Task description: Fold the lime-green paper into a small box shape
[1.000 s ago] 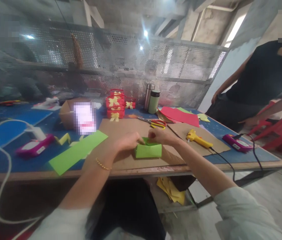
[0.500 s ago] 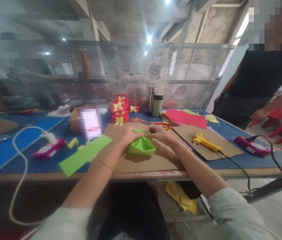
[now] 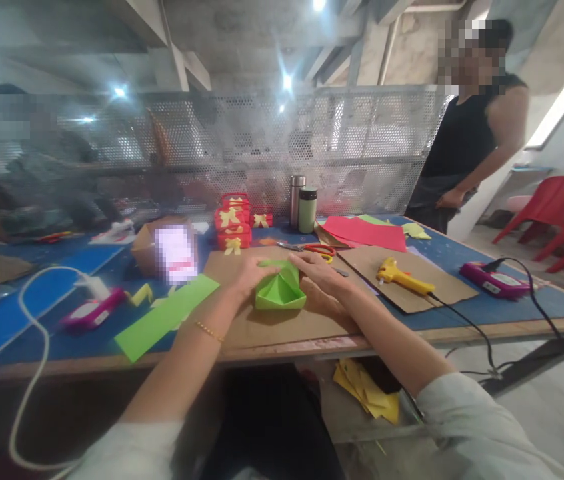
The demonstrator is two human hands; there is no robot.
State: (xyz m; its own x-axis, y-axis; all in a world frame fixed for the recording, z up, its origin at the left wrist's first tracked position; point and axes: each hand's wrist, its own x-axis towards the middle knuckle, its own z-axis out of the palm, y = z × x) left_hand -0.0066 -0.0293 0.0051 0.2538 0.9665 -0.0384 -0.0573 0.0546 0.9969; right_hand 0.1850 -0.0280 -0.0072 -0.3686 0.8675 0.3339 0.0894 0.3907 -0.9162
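Between my hands is a green folded paper box (image 3: 281, 303), its near wall upright and creased flaps slanting up at the back. My left hand (image 3: 253, 275) grips its far left side, thumb along the top edge. On the far right side, my right hand (image 3: 318, 272) holds the paper with its fingers reaching along the edge; some fingertips are hidden. Under the box lies a brown cardboard sheet (image 3: 242, 327). A green paper strip (image 3: 167, 317) lies to the left of my left forearm. Scissors (image 3: 319, 251) with red and yellow handles lie beyond my right hand.
A yellow glue gun (image 3: 405, 277) rests on cardboard at right, its cord crossing the table edge. Red boxes with yellow bows (image 3: 233, 223), two bottles (image 3: 307, 210) and red paper (image 3: 362, 233) stand or lie behind. A phone (image 3: 176, 253) leans at left. A person (image 3: 472, 133) stands at right.
My right fingers have gone from a pinch at the box's top to a flatter, more stretched hold on its right side. The person at right appears farther away, and the view has shifted slightly.
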